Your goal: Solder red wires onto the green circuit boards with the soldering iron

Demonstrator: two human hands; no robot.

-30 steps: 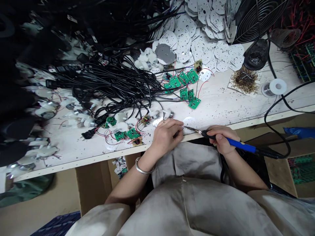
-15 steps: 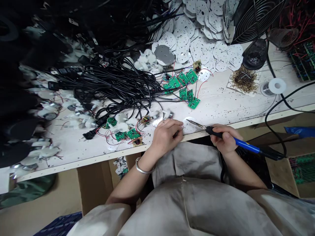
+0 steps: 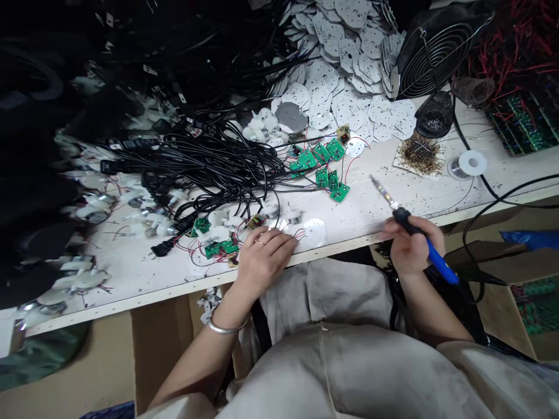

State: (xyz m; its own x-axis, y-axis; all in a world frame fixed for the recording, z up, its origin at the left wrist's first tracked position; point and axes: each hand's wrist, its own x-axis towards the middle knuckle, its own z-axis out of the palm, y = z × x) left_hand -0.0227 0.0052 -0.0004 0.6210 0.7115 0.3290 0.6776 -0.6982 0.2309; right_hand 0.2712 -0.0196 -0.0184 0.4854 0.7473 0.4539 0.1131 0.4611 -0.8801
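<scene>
My right hand (image 3: 410, 250) grips a blue-and-black soldering iron (image 3: 440, 261), its tip raised up and left over the bench. Palm down at the bench's front edge, my left hand (image 3: 266, 259) has its fingers bent and pressed together; what lies under them is hidden. Thin red wires come out by its fingertips, towards a white round-cornered plate (image 3: 313, 233). Just beyond the fingers are small white motors with metal cans (image 3: 293, 214). Left of the hand lie small green circuit boards (image 3: 212, 249) with red wires.
Black power cords (image 3: 209, 163) spread over the bench's middle. More green boards (image 3: 339, 192) lie right of them, below a heap of white plates (image 3: 345, 75). A solder spool (image 3: 471, 163), a residue-covered pad (image 3: 420, 156) and a wire-coil iron stand (image 3: 437, 58) are at right.
The soldering iron has lifted away from the white plate, its tip now further up and right. My left hand has shifted left and down, uncovering red wires beside the plate.
</scene>
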